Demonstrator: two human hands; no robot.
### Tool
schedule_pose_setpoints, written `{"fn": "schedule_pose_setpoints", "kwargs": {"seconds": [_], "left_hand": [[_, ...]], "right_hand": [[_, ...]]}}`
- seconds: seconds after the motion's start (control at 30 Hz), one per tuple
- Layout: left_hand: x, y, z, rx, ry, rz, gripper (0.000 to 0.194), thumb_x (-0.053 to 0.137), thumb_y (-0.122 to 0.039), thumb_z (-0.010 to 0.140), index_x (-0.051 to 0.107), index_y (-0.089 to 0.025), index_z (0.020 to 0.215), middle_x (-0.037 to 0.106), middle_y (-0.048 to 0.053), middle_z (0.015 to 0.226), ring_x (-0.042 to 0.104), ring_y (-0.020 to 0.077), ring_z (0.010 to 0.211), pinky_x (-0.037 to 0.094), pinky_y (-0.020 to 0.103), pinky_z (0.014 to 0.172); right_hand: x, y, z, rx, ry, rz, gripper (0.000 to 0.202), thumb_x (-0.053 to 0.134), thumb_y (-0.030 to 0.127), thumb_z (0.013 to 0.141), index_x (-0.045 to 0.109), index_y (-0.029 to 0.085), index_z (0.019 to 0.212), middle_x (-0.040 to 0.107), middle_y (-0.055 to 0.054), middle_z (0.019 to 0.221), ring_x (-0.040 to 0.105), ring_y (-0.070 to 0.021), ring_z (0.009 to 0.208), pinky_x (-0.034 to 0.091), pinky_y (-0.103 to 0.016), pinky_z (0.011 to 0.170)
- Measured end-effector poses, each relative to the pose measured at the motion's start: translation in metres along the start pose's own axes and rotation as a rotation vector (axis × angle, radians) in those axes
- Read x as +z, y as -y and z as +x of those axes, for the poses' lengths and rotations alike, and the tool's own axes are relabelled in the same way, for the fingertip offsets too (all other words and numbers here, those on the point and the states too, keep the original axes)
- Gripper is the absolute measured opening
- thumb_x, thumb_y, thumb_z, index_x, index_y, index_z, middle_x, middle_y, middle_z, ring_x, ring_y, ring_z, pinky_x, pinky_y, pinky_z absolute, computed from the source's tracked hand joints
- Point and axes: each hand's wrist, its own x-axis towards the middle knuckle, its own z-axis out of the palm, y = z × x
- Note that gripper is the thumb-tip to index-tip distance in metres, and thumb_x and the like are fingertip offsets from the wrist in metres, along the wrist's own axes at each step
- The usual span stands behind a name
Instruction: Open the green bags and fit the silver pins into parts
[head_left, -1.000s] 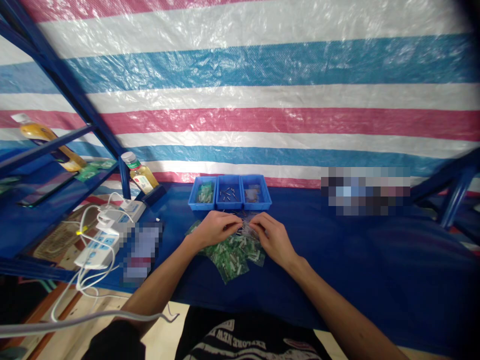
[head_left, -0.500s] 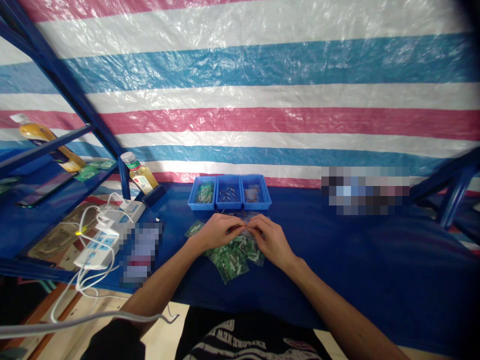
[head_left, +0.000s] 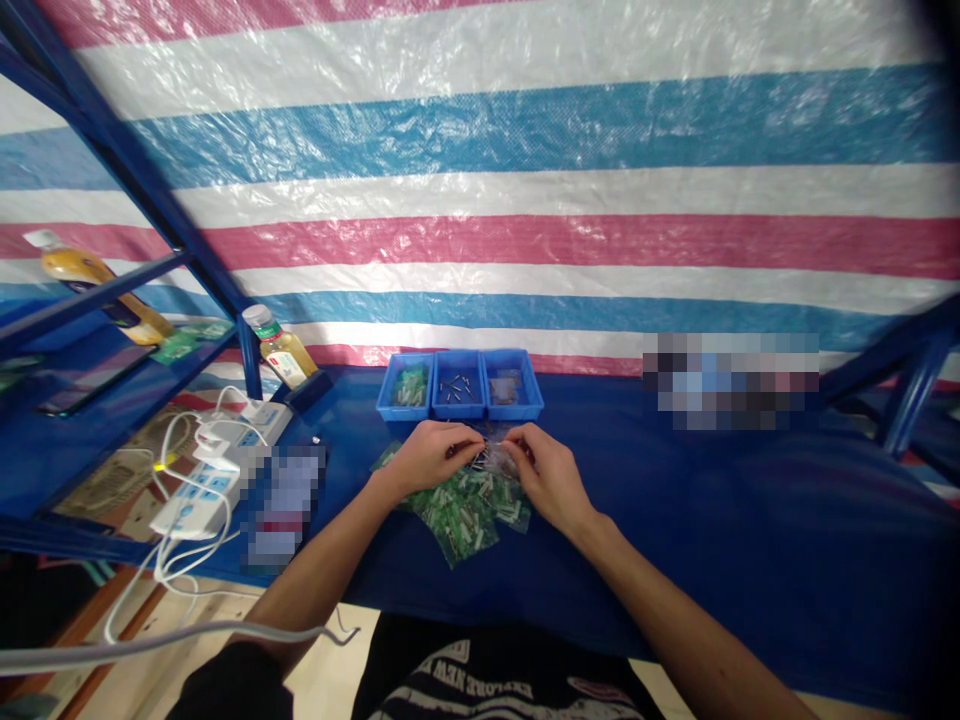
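Note:
My left hand [head_left: 433, 458] is closed in a pinch above a pile of small green-printed plastic packets [head_left: 469, 510]; what its fingertips hold is too small to make out. Facing it, my right hand [head_left: 551, 475] pinches a small clear plastic bag [head_left: 496, 458]. Slim dark and silver metal pieces [head_left: 477, 462] show between the two hands, partly covered by the fingers. Just beyond stand three blue bins: the left bin [head_left: 403, 412] holds green packets, the middle bin [head_left: 459, 411] several slim metal pieces, the right bin [head_left: 514, 411] clear packets.
On the left of the blue table [head_left: 720, 540] lie a blurred-out phone [head_left: 285, 505] and a white power strip [head_left: 196, 497] with tangled cables. A bottle [head_left: 279, 348] stands behind them. Blue frame posts [head_left: 916, 385] rise at both sides, before a striped sheet [head_left: 555, 245].
My hands have moved slightly apart, from fingertips meeting to a small gap. The clear plastic and metal pieces between them now show more.

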Motion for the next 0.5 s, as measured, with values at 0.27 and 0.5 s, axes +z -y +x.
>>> {"fn": "schedule_pose_setpoints", "kwargs": {"seconds": [0.27, 0.5], "left_hand": [[0.004, 0.016, 0.005, -0.521, -0.375, -0.189, 0.039, 0.056, -0.047, 0.100, 0.073, -0.014, 0.111, 0.070, 0.000, 0.064, 0.059, 0.0114, 0.047, 0.047, 0.022, 0.052], [-0.002, 0.022, 0.001, -0.410, -0.202, -0.051, 0.034, 0.055, -0.044, 0.101, 0.072, -0.019, 0.115, 0.069, -0.001, 0.065, 0.060, 0.0129, 0.053, 0.044, 0.023, 0.057]], "right_hand": [[0.002, -0.002, -0.001, 0.076, 0.013, 0.013, 0.016, 0.051, 0.039, 0.102, 0.057, 0.023, 0.102, 0.066, 0.000, 0.078, 0.062, -0.0189, 0.066, 0.045, -0.029, 0.062], [0.003, 0.002, -0.001, 0.052, 0.033, 0.010, 0.017, 0.048, 0.038, 0.103, 0.057, 0.023, 0.101, 0.066, -0.001, 0.080, 0.062, -0.0194, 0.070, 0.046, -0.029, 0.064]]}}
